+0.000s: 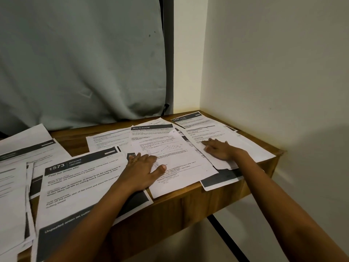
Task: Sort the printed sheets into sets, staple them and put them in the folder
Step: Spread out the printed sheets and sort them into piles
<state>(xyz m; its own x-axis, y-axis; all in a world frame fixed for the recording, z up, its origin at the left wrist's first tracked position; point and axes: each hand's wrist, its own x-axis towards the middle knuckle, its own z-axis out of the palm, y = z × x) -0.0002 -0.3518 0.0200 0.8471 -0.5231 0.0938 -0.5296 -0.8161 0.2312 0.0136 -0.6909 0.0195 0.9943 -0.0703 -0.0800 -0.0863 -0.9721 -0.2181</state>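
Dim, warm light, brightest on the wall (187, 72) beyond the right hand (221, 149). Sheets (11, 195) far left of the left hand (145, 167) blur; edges bow.

Single view: head camera hovering above near edge of surface (75, 146), looking forward and down. Sitting close, printed sheets (79, 186) filling lower half of frame. Facing room corner, curtain (75, 63) hanging behind, wall (273, 72) closing right side. Wide lens bending edges.

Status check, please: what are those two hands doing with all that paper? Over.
Left hand flat on the middle sheet, right hand flat on the right-side sheet. Sheets loose, overlapping across the table. No stapler or folder in view.
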